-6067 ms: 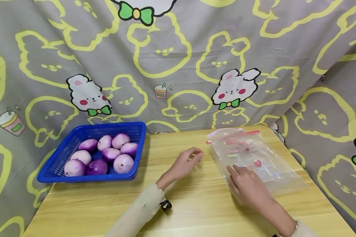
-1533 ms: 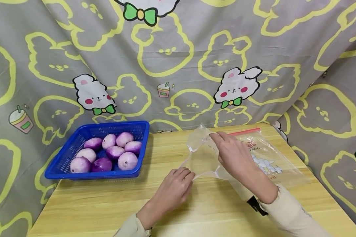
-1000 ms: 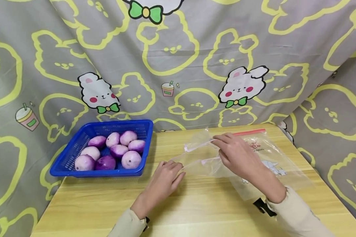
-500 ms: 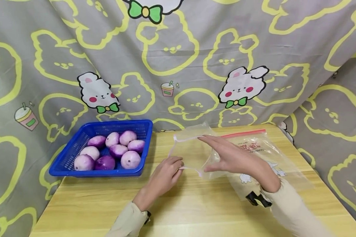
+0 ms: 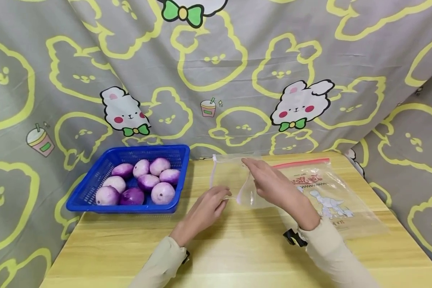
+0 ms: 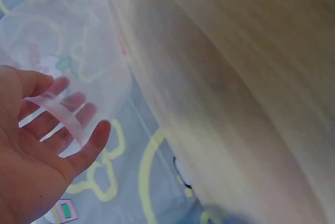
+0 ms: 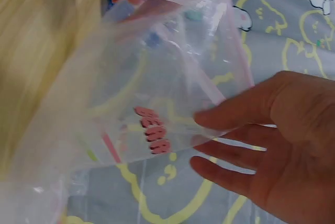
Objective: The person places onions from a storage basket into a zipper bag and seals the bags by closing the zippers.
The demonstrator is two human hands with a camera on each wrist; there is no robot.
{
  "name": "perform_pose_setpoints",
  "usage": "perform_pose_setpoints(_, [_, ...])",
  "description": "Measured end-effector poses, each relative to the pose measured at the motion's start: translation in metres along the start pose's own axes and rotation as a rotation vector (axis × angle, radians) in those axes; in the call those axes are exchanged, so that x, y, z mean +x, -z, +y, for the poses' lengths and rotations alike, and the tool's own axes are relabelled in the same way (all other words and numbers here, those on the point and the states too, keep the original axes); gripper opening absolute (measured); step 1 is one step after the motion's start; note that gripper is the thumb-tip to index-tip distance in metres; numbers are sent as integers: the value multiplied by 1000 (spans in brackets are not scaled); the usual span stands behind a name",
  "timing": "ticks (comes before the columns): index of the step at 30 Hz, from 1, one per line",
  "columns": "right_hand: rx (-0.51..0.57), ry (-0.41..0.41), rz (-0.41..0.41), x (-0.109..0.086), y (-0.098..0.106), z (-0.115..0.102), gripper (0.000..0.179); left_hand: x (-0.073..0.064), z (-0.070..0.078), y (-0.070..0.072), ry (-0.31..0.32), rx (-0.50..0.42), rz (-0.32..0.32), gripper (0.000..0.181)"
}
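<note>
A clear zip bag (image 5: 245, 195) with a lilac seal strip stands raised off the table between both hands, its mouth spread and facing left. My left hand (image 5: 206, 205) grips the near edge of the mouth; in the left wrist view some of its fingers (image 6: 49, 124) show through the plastic. At the right side of the mouth, my right hand (image 5: 279, 185) holds the bag's edge, thumb on one face and fingers behind it in the right wrist view. Red letters (image 7: 152, 130) are printed on this bag.
A second clear zip bag (image 5: 311, 190) with a red seal and dinosaur print lies flat on the wooden table (image 5: 237, 256) at right. At left, a blue plastic basket (image 5: 184, 168) holds several purple onions (image 5: 163, 193). A patterned curtain (image 5: 234, 76) hangs behind.
Six seconds ago the lilac-sealed bag lay flat on the other bag and the left hand held nothing. Both hands have since lifted it and spread its mouth; lately the right hand shifted slightly along its edge.
</note>
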State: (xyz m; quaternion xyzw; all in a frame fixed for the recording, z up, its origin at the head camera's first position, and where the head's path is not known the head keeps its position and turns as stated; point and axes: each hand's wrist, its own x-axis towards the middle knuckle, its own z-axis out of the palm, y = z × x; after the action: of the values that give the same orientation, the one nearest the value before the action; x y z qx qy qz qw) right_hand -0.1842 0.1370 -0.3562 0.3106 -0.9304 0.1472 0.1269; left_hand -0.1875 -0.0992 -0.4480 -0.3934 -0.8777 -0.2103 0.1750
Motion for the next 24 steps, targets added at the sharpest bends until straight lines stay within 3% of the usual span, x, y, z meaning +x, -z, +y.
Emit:
perform_pose_setpoints(4, [-6,-6,45,-1,-11,2,63,1,-7,-6,-1,39,-37,13])
perform_pose_setpoints(11, [110,-10,78,-1,-20,4,74,-1,-14,-10,31,101,-61,9])
perform_pose_setpoints(16, [152,4,118,2,-26,4,75,-4,-12,-4,62,124,-75,15])
perform_pose_setpoints(24, [149,25,159,4,-33,4,75,-20,-6,15,44,113,2,24])
